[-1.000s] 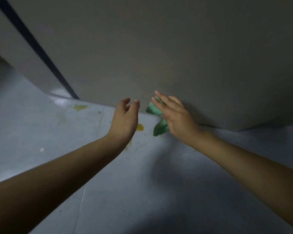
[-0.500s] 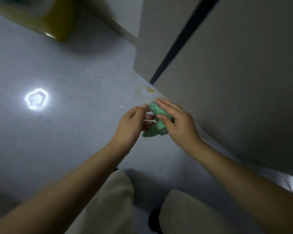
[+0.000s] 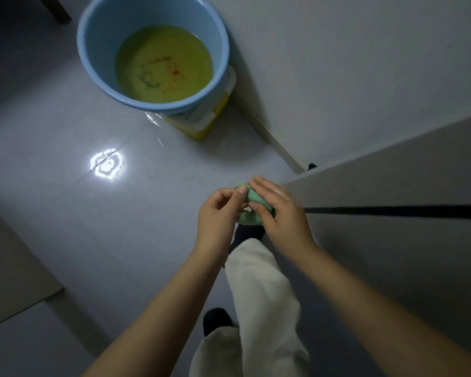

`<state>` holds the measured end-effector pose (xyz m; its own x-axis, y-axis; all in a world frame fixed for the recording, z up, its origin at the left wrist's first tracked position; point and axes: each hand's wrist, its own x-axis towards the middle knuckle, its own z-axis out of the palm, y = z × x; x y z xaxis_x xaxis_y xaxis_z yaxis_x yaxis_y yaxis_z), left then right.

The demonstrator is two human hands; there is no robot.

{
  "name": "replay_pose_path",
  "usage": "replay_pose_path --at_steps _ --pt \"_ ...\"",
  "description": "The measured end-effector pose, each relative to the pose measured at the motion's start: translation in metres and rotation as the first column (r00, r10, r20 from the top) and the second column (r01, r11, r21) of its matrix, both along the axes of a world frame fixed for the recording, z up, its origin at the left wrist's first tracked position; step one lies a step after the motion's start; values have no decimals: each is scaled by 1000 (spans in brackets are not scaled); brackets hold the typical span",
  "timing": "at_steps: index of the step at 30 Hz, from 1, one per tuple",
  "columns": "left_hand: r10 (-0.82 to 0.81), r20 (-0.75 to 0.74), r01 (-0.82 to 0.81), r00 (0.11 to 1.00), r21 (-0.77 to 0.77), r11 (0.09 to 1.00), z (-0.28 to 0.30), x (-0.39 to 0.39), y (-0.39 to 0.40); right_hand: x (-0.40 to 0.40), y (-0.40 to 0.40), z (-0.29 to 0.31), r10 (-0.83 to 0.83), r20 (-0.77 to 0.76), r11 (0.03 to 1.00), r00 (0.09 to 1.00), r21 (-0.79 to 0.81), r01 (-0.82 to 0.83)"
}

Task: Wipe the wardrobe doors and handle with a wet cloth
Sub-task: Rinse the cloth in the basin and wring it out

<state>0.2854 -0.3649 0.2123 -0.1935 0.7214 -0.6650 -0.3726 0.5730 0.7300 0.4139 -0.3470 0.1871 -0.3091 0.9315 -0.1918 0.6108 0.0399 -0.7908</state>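
Both hands are gripping the cloth (image 3: 252, 206) between them: the left hand (image 3: 219, 213) is pinching its near edge, and the right hand (image 3: 280, 213) is curling its fingers over the bunched top. The cloth is sitting at centre frame, apart from the door (image 3: 392, 240) at 3 o'clock.

Risk: a wet cloth is likely dripping onto the glossy floor (image 3: 93, 227), making a slip hazard underfoot. The basin (image 3: 93, 63) at 11 o'clock, perching on a yellow box (image 3: 199, 129), is at risk of tipping if knocked.

Home bedroom; wardrobe doors (image 3: 392, 240), bucket (image 3: 152, 53)
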Motion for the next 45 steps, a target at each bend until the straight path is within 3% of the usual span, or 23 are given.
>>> replay_pose_path --at_steps 8,12,18,22,28,32,35,39,41,43,45 --pt "177 116 -170 977 -69 983 -21 -65 153 -69 163 -27 66 -21 997 998 -37 -67" --pt "236 130 -228 963 -78 971 -33 -105 219 -104 234 -38 45 -78 986 996 -158 -56" --pt "315 207 -275 926 -200 940 -70 -174 295 -155 312 -63 -86 -45 945 995 -321 67" --pt "431 276 -341 859 -321 884 -106 -218 343 -194 355 -96 -159 25 864 987 -480 152" --pt "287 226 -212 931 -306 928 -157 -276 400 -247 416 -149 -289 -10 775 957 -590 227" --pt "142 82 -90 986 -453 887 -203 -303 419 -270 451 -195 -304 204 766 931 -528 366" --pt "35 -125 -93 992 -498 862 -236 -307 427 -283 465 -234 -393 274 747 878 -462 478" --pt "53 -178 -142 983 -537 831 -262 -301 429 -307 455 -265 -209 360 854 909 -385 349" --pt "37 -186 -130 982 -522 843 -264 -298 433 -316 450 -266 -358 348 793 867 -376 478" --pt "50 -204 -152 978 -527 836 -262 -297 439 -329 451 -254 -558 303 639 772 -437 633" --pt "142 -95 -171 985 -550 818 -257 -299 446 -347 444 -230 -568 188 650 801 -495 577"
